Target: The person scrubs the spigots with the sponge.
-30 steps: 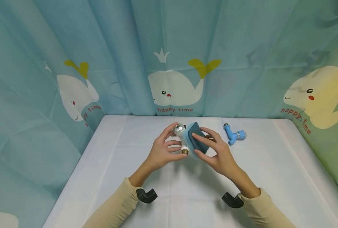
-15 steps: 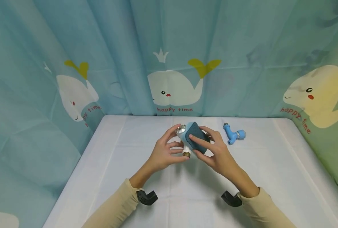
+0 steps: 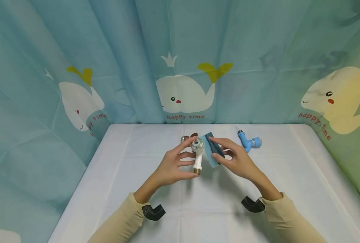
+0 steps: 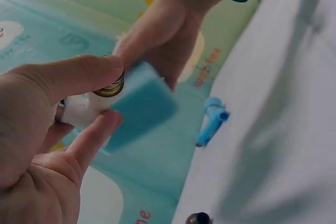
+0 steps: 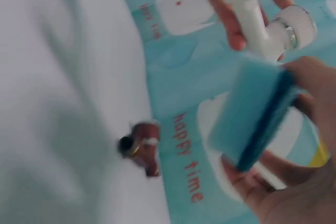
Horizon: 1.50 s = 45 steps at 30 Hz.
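Observation:
My left hand (image 3: 174, 167) grips a white tap (image 3: 199, 157) above the table, thumb at its brass threaded end (image 4: 110, 85) and index finger up by the clear round knob. To its right, my right hand (image 3: 239, 160) pinches a two-layer sponge (image 3: 209, 152), thumb on one end and fingers at the other. The sponge's light blue side faces the tap and its dark scouring layer (image 5: 270, 116) faces the palm. In the right wrist view, the sponge's upper edge overlaps the tap's body.
A blue plastic tap (image 3: 249, 143) lies on the white-covered table (image 3: 131, 175) at the back right. A reddish-brown tap (image 5: 144, 148) lies behind my left hand, mostly hidden in the head view. The whale-print curtain (image 3: 122, 84) hangs along the table's back edge.
The white tap has moved slightly nearer and turned, its knob now facing the head camera. The sponge was laid over the tap half a second ago; now it stands edge-on at the tap's right.

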Each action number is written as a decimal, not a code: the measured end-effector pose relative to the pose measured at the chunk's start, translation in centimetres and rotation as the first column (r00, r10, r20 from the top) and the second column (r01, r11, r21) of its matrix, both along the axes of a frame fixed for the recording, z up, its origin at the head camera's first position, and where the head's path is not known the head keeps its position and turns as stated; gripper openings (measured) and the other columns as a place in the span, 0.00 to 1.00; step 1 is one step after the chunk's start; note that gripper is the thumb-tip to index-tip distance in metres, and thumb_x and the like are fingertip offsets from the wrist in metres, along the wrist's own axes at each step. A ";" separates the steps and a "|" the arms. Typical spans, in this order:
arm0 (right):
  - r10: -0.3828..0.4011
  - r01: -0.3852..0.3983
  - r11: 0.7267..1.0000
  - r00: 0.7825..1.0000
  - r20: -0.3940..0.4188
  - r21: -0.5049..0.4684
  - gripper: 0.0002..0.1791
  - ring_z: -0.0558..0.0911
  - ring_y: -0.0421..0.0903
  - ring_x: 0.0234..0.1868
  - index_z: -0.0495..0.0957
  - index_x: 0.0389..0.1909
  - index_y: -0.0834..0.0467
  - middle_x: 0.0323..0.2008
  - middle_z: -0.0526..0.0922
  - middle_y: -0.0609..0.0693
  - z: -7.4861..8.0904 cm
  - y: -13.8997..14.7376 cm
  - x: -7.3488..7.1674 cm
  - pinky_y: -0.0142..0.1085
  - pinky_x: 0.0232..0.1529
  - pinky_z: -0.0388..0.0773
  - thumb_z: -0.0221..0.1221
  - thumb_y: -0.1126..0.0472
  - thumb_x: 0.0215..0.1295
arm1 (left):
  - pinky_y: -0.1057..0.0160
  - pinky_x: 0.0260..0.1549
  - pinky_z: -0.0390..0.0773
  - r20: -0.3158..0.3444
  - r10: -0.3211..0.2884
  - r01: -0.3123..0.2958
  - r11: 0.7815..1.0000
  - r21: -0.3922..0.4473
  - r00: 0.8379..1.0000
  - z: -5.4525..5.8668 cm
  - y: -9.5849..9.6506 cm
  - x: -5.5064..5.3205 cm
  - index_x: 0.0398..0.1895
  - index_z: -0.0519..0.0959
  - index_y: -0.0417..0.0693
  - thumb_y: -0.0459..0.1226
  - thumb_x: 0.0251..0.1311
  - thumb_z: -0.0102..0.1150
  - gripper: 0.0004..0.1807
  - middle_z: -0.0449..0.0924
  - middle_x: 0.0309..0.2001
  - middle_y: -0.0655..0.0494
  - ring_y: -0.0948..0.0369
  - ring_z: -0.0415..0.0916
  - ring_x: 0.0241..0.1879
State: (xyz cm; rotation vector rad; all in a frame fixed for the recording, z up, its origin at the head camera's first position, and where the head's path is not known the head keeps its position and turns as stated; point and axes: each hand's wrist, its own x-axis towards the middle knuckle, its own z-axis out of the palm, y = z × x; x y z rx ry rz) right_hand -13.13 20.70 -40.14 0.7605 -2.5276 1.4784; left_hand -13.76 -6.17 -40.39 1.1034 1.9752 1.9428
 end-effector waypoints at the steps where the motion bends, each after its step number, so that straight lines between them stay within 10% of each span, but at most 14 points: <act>1: -0.001 0.001 1.000 1.000 0.002 -0.011 0.30 0.81 0.49 0.52 0.74 0.72 0.52 0.67 0.76 0.53 0.0 0.1 0.0 0.34 0.51 0.82 0.65 0.66 0.70 | 0.54 0.52 0.84 -0.016 -0.008 0.008 1.000 0.000 1.000 0.1 0.0 0.0 0.81 0.58 0.48 0.17 0.43 0.77 0.60 0.62 0.71 0.43 0.44 0.79 0.59; 16: 0.095 -0.085 0.976 0.994 -0.044 0.198 0.28 0.78 0.54 0.61 0.76 0.70 0.50 0.66 0.75 0.56 1.4 1.7 -1.8 0.47 0.52 0.82 0.67 0.61 0.69 | 0.58 0.52 0.84 -0.114 -0.168 0.152 0.979 -0.135 0.979 0.8 -0.9 -0.1 0.78 0.62 0.45 0.18 0.44 0.77 0.55 0.66 0.74 0.45 0.48 0.79 0.60; 27: 0.028 -0.012 0.995 0.987 0.161 -0.099 0.34 0.79 0.58 0.59 0.63 0.77 0.47 0.71 0.69 0.58 0.0 0.5 -1.6 0.41 0.55 0.82 0.61 0.62 0.74 | 0.49 0.56 0.81 0.090 -0.087 0.079 0.993 0.085 0.992 0.7 -0.8 0.3 0.78 0.59 0.45 0.13 0.42 0.73 0.57 0.60 0.74 0.46 0.43 0.76 0.60; 34: 0.344 -0.051 0.793 0.860 0.377 -0.607 0.32 0.76 0.50 0.66 0.47 0.80 0.45 0.76 0.56 0.67 -0.8 -1.6 -0.8 0.41 0.60 0.80 0.47 0.61 0.83 | 0.47 0.56 0.81 0.065 -0.057 0.044 0.982 0.183 0.996 1.1 0.1 0.2 0.77 0.58 0.44 0.11 0.40 0.72 0.58 0.63 0.72 0.41 0.43 0.76 0.60; 37: 0.380 -0.037 0.742 0.846 0.374 -0.670 0.30 0.78 0.48 0.64 0.48 0.80 0.45 0.76 0.55 0.65 -0.9 -1.7 -0.8 0.41 0.60 0.80 0.45 0.60 0.84 | 0.47 0.56 0.81 0.072 -0.065 0.049 0.977 0.207 0.995 1.1 0.1 0.1 0.77 0.58 0.44 0.10 0.39 0.72 0.59 0.63 0.72 0.40 0.42 0.76 0.60; 45: 0.272 -0.007 0.845 0.867 0.418 -0.534 0.31 0.71 0.56 0.66 0.51 0.79 0.46 0.75 0.56 0.68 -0.8 -1.4 -0.5 0.39 0.57 0.81 0.50 0.62 0.81 | 0.48 0.58 0.80 -0.005 0.020 -0.019 0.981 0.195 1.000 0.9 0.0 -0.5 0.78 0.60 0.43 0.10 0.35 0.74 0.61 0.65 0.72 0.41 0.49 0.74 0.61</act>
